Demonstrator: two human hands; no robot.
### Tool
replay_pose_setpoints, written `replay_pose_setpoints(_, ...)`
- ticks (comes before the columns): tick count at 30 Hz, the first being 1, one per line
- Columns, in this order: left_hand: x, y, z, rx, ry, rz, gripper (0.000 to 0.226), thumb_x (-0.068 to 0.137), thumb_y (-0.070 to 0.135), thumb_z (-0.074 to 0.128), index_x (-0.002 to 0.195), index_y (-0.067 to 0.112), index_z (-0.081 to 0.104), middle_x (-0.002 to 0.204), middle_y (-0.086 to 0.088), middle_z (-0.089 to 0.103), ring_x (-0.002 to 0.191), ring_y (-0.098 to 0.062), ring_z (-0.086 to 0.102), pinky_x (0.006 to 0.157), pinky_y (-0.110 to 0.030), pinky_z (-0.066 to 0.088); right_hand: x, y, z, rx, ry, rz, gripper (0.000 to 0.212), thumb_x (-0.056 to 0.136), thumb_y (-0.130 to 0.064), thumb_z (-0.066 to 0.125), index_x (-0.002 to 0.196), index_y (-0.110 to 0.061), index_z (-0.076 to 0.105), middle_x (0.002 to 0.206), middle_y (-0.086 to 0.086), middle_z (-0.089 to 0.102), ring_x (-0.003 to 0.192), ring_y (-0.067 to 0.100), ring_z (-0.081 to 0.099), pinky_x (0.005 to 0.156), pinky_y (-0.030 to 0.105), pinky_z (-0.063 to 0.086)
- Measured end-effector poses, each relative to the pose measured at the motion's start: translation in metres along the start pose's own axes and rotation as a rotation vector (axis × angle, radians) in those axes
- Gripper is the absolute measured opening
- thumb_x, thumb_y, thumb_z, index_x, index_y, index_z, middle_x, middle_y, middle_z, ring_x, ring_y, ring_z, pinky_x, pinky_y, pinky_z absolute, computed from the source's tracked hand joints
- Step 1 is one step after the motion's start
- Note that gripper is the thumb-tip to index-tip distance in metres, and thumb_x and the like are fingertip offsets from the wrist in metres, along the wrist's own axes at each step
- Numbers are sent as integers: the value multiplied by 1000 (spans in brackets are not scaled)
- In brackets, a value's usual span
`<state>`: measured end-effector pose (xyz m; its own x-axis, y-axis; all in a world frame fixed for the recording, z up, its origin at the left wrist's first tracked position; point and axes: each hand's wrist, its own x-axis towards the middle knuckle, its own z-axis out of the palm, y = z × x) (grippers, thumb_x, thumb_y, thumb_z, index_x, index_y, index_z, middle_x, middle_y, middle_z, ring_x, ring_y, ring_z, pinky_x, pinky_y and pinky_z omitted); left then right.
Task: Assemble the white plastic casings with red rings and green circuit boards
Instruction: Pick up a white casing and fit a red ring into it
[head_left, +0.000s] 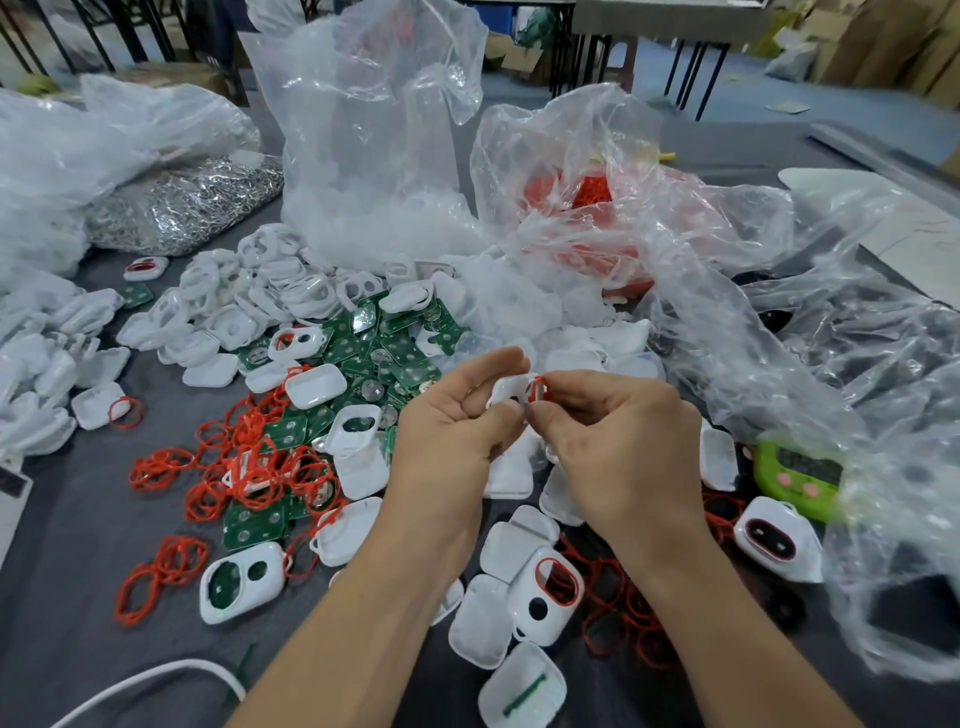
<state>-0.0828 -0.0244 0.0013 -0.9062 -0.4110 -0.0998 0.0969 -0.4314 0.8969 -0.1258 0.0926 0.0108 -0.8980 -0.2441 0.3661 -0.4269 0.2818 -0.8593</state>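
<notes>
1. Both hands meet at the middle of the view, raised above a cluttered grey table (67, 597). The left hand (452, 431) is palm-up with its fingers curled, holding a small white casing (504, 389) at its fingertips. The right hand (618, 441) has its fingers bent inward, and thumb and forefinger pinch a red ring (537, 387) against the casing.
2. The casing sits between the two hands and touches both. The ring lies on its right-hand end, so the right hand is nearer the ring and the left hand only steadies the shell. The casing's long axis seems to run across from left hand to right, though fingers hide much of it.
3. The casing is glossy white plastic with rounded corners and a dark opening. The ring is thin, bright red and flexible, and looks only partly seated at the opening's rim.
4. My judgement: pressing the ring in would be the right hand's job.
5. Green circuit boards (395, 353) are heaped just beyond the hands, and loose red rings (249, 467) are scattered to the left. A casing already ringed (550, 597) lies below the right wrist.
</notes>
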Motion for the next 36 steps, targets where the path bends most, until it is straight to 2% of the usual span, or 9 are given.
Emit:
replay_pose_setpoints(3,-1,-2,0,-22,-17,13,40,93,-17,55,113,12,73,98,-12,79,94,-25,72,84,-30,60,-2,-7,2,-41,10,-47,54,85,-18,84,100,-63,57,65,-46,60,68,-13,68,61,1,48)
replay_pose_setpoints(10,-4,-4,0,-22,-20,69,42,92,-19,55,115,11,74,100,-14,79,95,-19,74,82,-23,58,-4,-7,5,-108,72,-74,54,90,-21,80,102,-67,52,64,-39,64,68,4,72,59,18,56)
replay_pose_setpoints(15,-6,-5,2,5,-46,69,43,91,-18,56,116,12,74,102,-13,79,99,-16,75,81,-18,56,-6,-1,6,-193,115,-67,12,92,-23,76,93,-35,79,70,-9,73,56,16,67,57,28,50)
replay_pose_setpoints(21,-5,-3,-1,29,-157,-17,55,91,-21,51,126,18,67,100,-5,79,96,-11,73,79,-17,55,-6,-2,5,-222,118,-44,14,92,-25,74,98,-38,75,68,-3,73,60,18,67,61,37,54)
replay_pose_setpoints(26,-7,3,-1,98,-215,-32,44,82,4,59,113,29,78,112,-1,78,107,-10,73,81,-15,55,-10,-5,8,-309,159,-160,9,88,-17,75,93,-24,78,69,-3,73,61,16,66,61,36,53)
replay_pose_setpoints(31,-5,6,-4,289,-158,39,28,91,32,64,114,41,77,115,13,76,113,1,68,97,-25,48,-12,-7,10,-378,230,-317,17,86,-8,75,101,-14,80,87,1,79,74,19,73,69,32,56)
replay_pose_setpoints(33,-3,9,-7,353,-150,87,18,95,31,68,107,36,80,111,3,78,113,-14,71,101,-39,52,-13,-8,13,-385,246,-375,21,85,-6,71,103,-11,81,94,2,80,80,18,75,74,24,52)
replay_pose_setpoints(34,-3,11,-8,370,-146,106,14,95,31,70,102,32,82,106,-2,79,108,-19,73,99,-42,54,-14,-8,14,-393,247,-400,21,85,-5,71,103,-11,81,95,2,80,81,19,76,75,24,52)
replay_pose_setpoints(36,-2,15,-12,380,-149,131,13,92,29,72,91,23,83,82,3,78,80,-6,71,79,-24,54,-15,-9,16,-419,251,-456,22,83,-4,72,103,-11,80,95,1,80,82,21,76,76,23,52)
